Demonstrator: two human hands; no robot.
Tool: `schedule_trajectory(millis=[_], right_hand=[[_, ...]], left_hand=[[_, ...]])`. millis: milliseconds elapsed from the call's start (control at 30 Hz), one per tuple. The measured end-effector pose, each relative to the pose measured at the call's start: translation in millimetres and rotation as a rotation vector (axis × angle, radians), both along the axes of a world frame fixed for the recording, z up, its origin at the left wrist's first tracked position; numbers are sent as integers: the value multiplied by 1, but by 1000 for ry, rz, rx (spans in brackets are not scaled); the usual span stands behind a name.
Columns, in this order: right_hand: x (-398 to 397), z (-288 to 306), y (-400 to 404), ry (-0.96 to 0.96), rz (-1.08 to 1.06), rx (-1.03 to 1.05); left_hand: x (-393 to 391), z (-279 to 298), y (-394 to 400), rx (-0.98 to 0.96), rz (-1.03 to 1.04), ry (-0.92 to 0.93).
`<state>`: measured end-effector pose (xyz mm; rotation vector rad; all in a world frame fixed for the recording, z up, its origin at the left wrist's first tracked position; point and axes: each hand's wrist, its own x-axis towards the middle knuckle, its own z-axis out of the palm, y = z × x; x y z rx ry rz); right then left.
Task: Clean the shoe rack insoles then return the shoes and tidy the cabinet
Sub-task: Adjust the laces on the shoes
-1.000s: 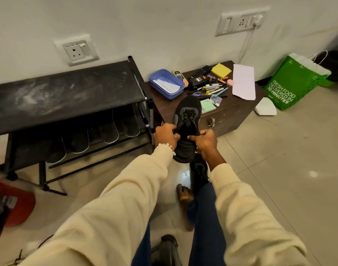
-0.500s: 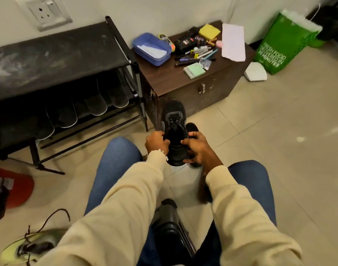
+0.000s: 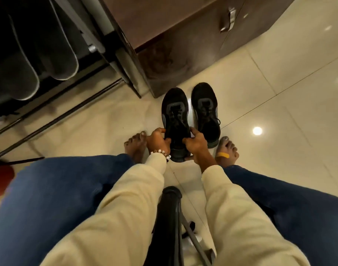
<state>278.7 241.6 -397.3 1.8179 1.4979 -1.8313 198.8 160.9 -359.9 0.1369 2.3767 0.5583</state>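
A black sneaker [image 3: 175,114] with grey lace panel is low over the tiled floor between my bare feet. My left hand [image 3: 158,141] grips its left side near the opening and my right hand [image 3: 194,143] grips its right side. The matching black sneaker [image 3: 205,110] stands on the floor just to the right, toes toward the cabinet. Dark insoles with pale edges [image 3: 55,54] lean in the black shoe rack [image 3: 99,48] at the upper left.
A brown wooden cabinet [image 3: 183,41] with a metal latch [image 3: 228,22] stands right behind the shoes. A black stool leg [image 3: 170,217] shows between my knees. Something red [image 3: 1,179] lies at the left edge. Tiled floor stretches to the right.
Both hands have lowered the sneaker from in front of the cabinet down to the floor beside its pair. My head has tilted down, so the cabinet top and wall have left the view.
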Motion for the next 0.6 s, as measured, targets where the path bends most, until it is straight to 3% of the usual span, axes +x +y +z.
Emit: schedule_trajectory(millis=[267, 400, 600], right_hand=[[-13, -88, 8, -18, 16, 125], [-12, -107, 8, -31, 35, 170], [2, -118, 8, -21, -66, 157]], left_hand=[[-25, -114, 9, -106, -91, -162], [-14, -129, 23, 43, 75, -162], [-10, -142, 13, 173, 123, -275]])
